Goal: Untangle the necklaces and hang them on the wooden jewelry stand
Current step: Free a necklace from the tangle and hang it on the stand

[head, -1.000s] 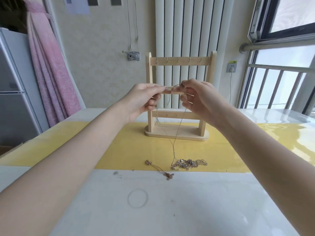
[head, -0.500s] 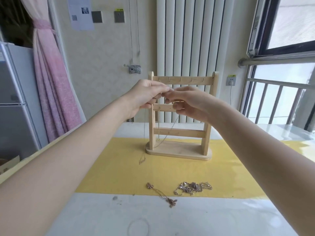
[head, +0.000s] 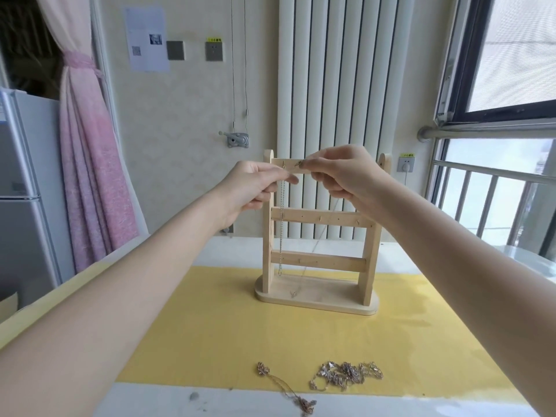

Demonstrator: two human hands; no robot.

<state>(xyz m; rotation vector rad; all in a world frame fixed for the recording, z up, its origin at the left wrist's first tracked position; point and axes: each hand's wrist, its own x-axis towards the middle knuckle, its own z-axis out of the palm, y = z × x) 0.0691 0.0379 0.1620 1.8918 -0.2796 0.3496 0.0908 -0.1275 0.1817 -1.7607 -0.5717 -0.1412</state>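
A wooden jewelry stand point(head: 317, 263) with three crossbars stands on the yellow mat point(head: 210, 335). My left hand point(head: 252, 188) and my right hand point(head: 343, 173) are raised at the top bar, each pinching an end of a thin necklace chain point(head: 319, 245) that droops to the stand's base. A beaded chain point(head: 281, 230) hangs from a hook at the top bar's left end. Near the mat's front edge lie a tangled pile of necklaces point(head: 346, 374) and a single loose necklace point(head: 285, 389).
The white table point(head: 168, 401) runs to a wall with a tall white radiator point(head: 334, 85). A fridge point(head: 24, 191) and pink curtain point(head: 87, 164) stand at the left. A window with a railing point(head: 487, 200) is at the right.
Both hands rose with the thin chain from the middle of the stand up to its top bar, lifting the chain's lower end off the mat. The view tilted upward.
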